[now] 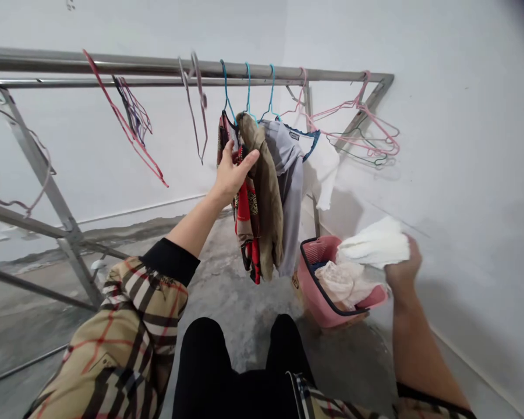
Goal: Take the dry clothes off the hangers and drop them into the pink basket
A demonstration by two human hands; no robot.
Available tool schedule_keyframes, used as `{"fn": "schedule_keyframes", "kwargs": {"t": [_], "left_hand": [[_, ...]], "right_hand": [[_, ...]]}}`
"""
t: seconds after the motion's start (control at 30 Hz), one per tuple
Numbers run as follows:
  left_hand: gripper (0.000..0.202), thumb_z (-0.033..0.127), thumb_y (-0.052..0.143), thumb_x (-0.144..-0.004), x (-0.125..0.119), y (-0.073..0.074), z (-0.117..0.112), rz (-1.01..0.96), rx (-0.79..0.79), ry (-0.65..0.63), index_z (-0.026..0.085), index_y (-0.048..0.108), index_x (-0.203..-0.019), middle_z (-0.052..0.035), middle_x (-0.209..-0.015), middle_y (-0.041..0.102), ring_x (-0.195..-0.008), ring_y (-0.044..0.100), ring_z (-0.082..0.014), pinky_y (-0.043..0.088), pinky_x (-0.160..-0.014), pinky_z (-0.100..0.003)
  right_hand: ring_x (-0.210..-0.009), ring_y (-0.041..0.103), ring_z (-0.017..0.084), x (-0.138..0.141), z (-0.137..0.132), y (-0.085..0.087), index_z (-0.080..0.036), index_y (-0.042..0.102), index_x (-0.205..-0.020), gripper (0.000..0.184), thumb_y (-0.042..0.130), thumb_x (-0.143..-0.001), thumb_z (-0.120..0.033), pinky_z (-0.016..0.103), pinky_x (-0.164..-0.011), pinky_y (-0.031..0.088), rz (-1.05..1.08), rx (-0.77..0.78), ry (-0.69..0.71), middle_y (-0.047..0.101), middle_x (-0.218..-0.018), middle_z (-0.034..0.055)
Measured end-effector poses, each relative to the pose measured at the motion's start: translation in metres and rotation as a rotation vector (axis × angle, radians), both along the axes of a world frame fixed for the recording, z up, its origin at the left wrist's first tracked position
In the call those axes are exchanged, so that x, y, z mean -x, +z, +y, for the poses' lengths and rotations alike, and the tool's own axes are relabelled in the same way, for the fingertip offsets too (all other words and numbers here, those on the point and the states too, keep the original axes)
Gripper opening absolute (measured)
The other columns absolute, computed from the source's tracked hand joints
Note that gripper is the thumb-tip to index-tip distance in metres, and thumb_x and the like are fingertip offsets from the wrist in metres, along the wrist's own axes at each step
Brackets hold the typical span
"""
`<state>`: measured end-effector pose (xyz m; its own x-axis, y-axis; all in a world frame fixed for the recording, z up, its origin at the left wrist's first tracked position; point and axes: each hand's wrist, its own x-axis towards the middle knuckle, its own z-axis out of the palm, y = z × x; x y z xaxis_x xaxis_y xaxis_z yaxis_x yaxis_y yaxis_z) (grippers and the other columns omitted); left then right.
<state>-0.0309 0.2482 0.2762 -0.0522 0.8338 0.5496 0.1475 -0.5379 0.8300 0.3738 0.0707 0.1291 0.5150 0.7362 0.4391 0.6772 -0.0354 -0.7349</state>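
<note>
A white cloth (pixel 373 243) is held bunched in the right hand (pixel 402 265), its fingers closed around it, at the right of the frame, just above a pink plastic basket (pixel 327 285). The basket, its rim edged in dark blue, sits tilted on the concrete floor (pixel 227 291) right of centre, and a cream garment (pixel 343 284) lies inside it. At centre, the left hand (pixel 233 173) is raised with its fingers spread wide, the palm against a red patterned garment (pixel 244 215) on the rack. Beside that garment hang a tan garment (pixel 264 192), a grey garment (pixel 290 186) and a white garment (pixel 321 171), the middle ones on teal hangers (pixel 247 87). These are hooked over the upper rail of a steel drying rack (pixel 157 67), which crosses the top of the frame. More wire hangers, a red hanger (pixel 122 122) at upper left and pink hangers (pixel 358 110) at upper right, hang from the same rail, before a white wall (pixel 475 145).
</note>
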Motion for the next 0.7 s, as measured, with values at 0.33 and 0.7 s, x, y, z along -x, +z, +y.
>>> {"fn": "schedule_keyframes", "kwargs": {"t": [0.33, 0.7], "left_hand": [[0.039, 0.049, 0.072, -0.073, 0.006, 0.024, -0.007, -0.282, 0.189, -0.004, 0.02, 0.047, -0.068, 0.0039, -0.06, 0.053, -0.053, 0.052, -0.0094, 0.047, -0.052, -0.023], [0.013, 0.015, 0.061, -0.074, 0.015, 0.032, -0.031, 0.324, -0.171, 0.374, 0.02, 0.05, -0.071, 0.0017, -0.067, 0.051, -0.071, 0.054, -0.0145, 0.043, -0.07, -0.026]], "right_hand": [[-0.135, 0.047, 0.027, 0.087, -0.042, -0.155, -0.005, 0.053, -0.134, 0.063, 0.049, -0.078, -0.034, 0.038, -0.116, 0.031, 0.059, 0.903, 0.607, 0.051, -0.141, 0.0193], [-0.134, 0.048, 0.027, 0.161, -0.074, -0.149, -0.01, 0.055, -0.133, 0.056, 0.054, -0.083, -0.035, 0.043, -0.116, 0.031, 0.177, 0.977, 0.83, 0.052, -0.141, 0.0167]]}}
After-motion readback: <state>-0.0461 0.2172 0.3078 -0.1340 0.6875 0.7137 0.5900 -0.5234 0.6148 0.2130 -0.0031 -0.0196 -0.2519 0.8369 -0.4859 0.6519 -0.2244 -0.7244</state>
